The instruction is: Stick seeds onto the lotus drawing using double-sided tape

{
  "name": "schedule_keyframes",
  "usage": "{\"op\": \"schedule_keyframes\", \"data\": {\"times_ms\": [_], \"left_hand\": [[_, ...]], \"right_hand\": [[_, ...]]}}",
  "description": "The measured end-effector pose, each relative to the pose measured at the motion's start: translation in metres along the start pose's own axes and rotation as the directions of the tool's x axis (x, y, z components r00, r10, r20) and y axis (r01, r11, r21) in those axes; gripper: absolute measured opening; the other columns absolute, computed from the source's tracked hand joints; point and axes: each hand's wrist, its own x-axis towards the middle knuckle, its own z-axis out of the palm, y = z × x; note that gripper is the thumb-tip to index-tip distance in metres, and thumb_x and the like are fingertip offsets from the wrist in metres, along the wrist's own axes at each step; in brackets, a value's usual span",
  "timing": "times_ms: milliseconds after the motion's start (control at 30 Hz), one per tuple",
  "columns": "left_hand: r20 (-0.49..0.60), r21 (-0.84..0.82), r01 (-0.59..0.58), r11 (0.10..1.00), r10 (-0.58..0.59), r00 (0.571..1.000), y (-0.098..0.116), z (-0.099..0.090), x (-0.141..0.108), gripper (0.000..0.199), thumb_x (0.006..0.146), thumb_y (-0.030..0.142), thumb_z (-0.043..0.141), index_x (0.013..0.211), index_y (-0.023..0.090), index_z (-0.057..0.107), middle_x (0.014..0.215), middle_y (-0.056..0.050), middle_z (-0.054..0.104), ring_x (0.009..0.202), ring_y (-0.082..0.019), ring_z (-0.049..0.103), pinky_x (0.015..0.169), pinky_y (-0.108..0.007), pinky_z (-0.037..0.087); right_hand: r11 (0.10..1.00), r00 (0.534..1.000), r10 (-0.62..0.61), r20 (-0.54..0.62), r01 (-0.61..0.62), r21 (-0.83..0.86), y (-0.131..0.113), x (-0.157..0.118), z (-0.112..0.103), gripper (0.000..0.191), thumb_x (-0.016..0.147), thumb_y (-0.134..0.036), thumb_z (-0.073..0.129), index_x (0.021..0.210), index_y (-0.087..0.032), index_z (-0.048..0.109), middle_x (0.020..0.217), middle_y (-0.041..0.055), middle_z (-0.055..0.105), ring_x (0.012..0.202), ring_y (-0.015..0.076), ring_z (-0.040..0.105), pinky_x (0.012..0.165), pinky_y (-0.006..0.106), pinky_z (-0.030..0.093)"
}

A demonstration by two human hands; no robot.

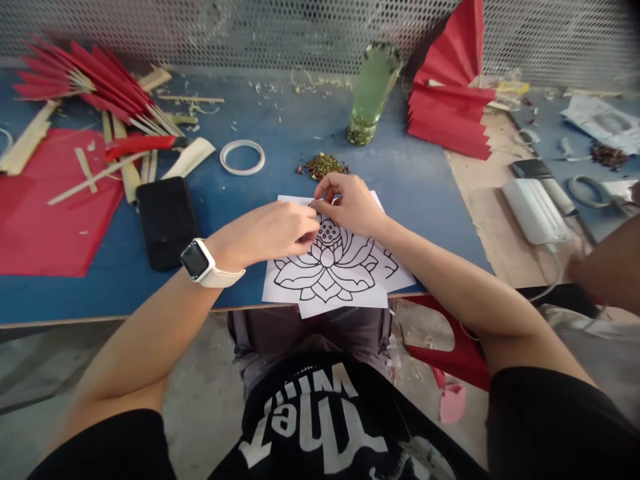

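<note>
A white sheet with a black-outlined lotus drawing (327,277) lies at the table's front edge, over other white paper. Over its upper left part is my left hand (287,230), fingers curled in; whatever they hold is hidden. My right hand (347,203) meets it near the top of the drawing, thumb and fingers bent into a pinch around something too small to make out. Just beyond my right hand sits a small pile of green and reddish bits (323,165).
Behind stands a green-tinted glass (370,93). Left are a tape roll (243,143), a black phone (167,223), a red-handled tool (140,145) and red paper (50,233). Right are a folded red fan (447,120), a white power bank (535,210) and another person's arm (610,267).
</note>
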Motion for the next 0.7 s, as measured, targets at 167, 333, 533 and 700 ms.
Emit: {"op": "schedule_keyframes", "data": {"times_ms": [167,333,533,700], "left_hand": [[0.000,-0.042,0.057,0.997,-0.057,0.998,-0.006,0.004,0.004,0.027,0.107,0.002,0.072,0.086,0.019,0.077,0.099,-0.006,0.080,0.079,-0.019,0.065,0.077,-0.037,0.046],[0.016,-0.210,0.047,0.977,-0.045,0.999,-0.015,0.000,-0.001,0.021,0.101,0.005,0.075,0.087,0.020,0.079,0.095,-0.004,0.080,0.082,-0.019,0.069,0.082,-0.036,0.050],[0.055,-0.144,0.060,0.988,-0.053,0.997,-0.012,0.000,-0.001,0.020,0.099,0.006,0.074,0.085,0.021,0.075,0.093,-0.004,0.079,0.084,-0.020,0.070,0.082,-0.037,0.051],[0.099,-0.080,0.106,0.991,-0.098,0.990,-0.007,0.001,0.002,0.020,0.100,0.005,0.071,0.088,0.022,0.071,0.098,-0.007,0.079,0.085,-0.021,0.067,0.083,-0.039,0.049]], "right_hand": [[0.999,0.999,0.030,0.012,-0.030,-0.020,0.000,0.002,0.001,0.013,0.103,-0.020,0.082,0.100,-0.026,0.071,0.092,0.0004,0.077,0.089,0.0212,0.070,0.088,0.042,0.056],[0.997,0.999,0.026,0.019,-0.025,-0.074,-0.002,0.003,0.001,0.014,0.104,-0.021,0.084,0.100,-0.026,0.071,0.092,-0.0002,0.079,0.087,0.0209,0.073,0.089,0.041,0.057],[0.989,0.994,-0.105,0.005,0.105,-0.107,0.004,0.007,0.005,0.013,0.103,-0.026,0.087,0.099,-0.027,0.075,0.088,-0.0013,0.081,0.084,0.0206,0.079,0.086,0.040,0.061],[0.943,0.930,-0.332,-0.158,0.322,-0.085,-0.024,-0.003,-0.021,0.045,0.107,-0.072,0.089,0.096,-0.031,0.073,0.086,0.0014,0.080,0.075,0.0213,0.078,0.071,0.041,0.065]]}}
